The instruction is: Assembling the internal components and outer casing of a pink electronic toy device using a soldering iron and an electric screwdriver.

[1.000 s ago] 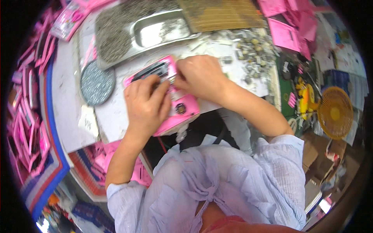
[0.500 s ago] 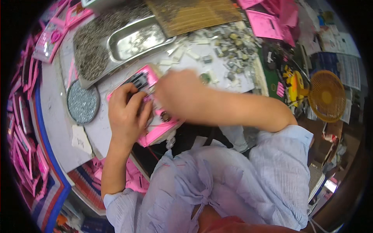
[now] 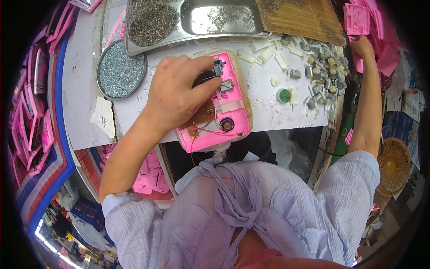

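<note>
Just then, the pink case [image 3: 240, 96] lay at the near edge of the table [image 3: 268, 112], under my left grip [image 3: 177, 92] and showing out to its right. That grip's thumb and forefinger stood apart around a black part [image 3: 204, 79] in the case; whether they pinched it, I could not tell. Nearer me in the case sat a brown board [image 3: 200, 116] and a round speaker [image 3: 226, 124]. My right grip [image 3: 362, 47] was well apart from the case, among pink pieces [image 3: 357, 19] at the far right; I could not tell whether it had closed on one. Metal parts [image 3: 323, 67] lay between.
</note>
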Action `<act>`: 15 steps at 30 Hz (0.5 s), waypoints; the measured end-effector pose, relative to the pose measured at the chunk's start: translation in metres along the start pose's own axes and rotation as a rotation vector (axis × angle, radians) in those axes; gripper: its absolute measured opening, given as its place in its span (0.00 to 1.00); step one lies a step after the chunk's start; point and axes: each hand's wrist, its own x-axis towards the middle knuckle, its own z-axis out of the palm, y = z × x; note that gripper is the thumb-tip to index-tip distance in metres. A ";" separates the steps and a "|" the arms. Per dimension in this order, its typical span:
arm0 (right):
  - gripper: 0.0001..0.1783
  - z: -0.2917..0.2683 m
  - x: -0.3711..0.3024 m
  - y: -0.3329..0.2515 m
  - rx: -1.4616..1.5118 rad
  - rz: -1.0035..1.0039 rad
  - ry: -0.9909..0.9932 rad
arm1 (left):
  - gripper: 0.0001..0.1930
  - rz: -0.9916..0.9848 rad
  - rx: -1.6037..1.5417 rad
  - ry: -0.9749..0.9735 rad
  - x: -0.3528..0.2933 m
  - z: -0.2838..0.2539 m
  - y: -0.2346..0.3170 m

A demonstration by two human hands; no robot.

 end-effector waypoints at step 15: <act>0.26 -0.059 -0.041 0.072 -0.054 0.002 0.449 | 0.17 0.420 0.173 -0.224 0.033 -0.008 -0.020</act>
